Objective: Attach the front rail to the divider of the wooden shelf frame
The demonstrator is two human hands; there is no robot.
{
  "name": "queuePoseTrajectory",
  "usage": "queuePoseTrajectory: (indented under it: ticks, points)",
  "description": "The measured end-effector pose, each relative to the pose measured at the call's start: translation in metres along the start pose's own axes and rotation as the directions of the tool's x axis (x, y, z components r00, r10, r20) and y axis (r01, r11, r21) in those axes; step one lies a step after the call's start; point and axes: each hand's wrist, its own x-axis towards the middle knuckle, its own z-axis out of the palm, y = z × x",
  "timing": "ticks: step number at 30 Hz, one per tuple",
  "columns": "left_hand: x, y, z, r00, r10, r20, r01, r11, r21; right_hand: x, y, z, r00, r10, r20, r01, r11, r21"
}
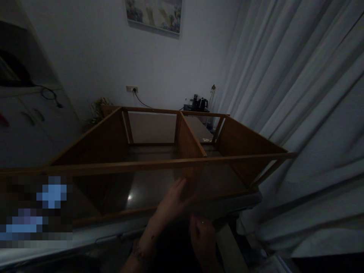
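A brown wooden frame (136, 166), like a shelf unit with upright panels, spreads across the middle of the view. My left hand (173, 199) is at its near side, below the front rail and close to the middle panel (190, 140). Its fingers are stretched out, and I see nothing in them; whether they touch the wood I cannot tell. Lower and to the right, my right hand (203, 235) has its fingers curled together in front of my body. A tiny bright spot shows at these fingers, too small and dark to name.
The frame rests on a glossy surface (148, 185). White curtains (284, 94) hang close on the right. Behind the frame, a black kettle (203, 103) stands near the wall. White cabinets (36, 129) are at the left. The lower left is pixelated.
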Motion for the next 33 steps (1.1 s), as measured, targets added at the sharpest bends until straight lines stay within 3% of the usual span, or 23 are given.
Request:
queuePoseTrajectory:
  ticks: [7, 14, 28, 31, 33]
  points:
    - [0.000, -0.006, 0.003, 1.000, -0.025, -0.001, 0.025, 1.000, 0.017, -0.002, 0.000, 0.002, 0.998, 0.007, 0.062, -0.007, 1.000, 0.006]
    - [0.002, 0.001, -0.002, 0.999, 0.039, -0.020, -0.039, 0.999, 0.002, -0.001, 0.005, 0.000, 1.000, 0.001, 0.028, -0.001, 1.000, 0.005]
    - [0.000, -0.009, 0.006, 1.000, -0.012, -0.017, 0.013, 0.999, 0.041, -0.004, 0.003, 0.004, 0.996, 0.037, 0.082, -0.042, 0.997, 0.060]
    - [0.000, -0.011, 0.008, 1.000, -0.002, -0.017, 0.002, 0.999, 0.050, -0.005, 0.002, 0.005, 0.988, 0.100, 0.120, -0.116, 0.984, 0.135]
    - [0.000, -0.012, 0.008, 1.000, -0.005, -0.013, 0.006, 0.998, 0.056, -0.005, 0.000, 0.004, 0.962, 0.206, 0.180, -0.244, 0.942, 0.231]
